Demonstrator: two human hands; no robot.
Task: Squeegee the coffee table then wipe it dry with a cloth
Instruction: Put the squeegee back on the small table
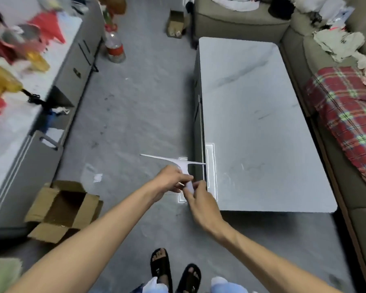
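You hold a white, T-shaped squeegee [183,166] over the floor, just beside the near left corner of the bench [251,102]. Your left hand [171,178] curls round the upper handle; your right hand [201,199] pinches its lower end. The blade is thin and straight, the handle looks like smooth plastic. The bench top is glossy, marble-veined, with rounded corners. Shared between two hands, the handle could slip, or the blade could knock the bench edge.
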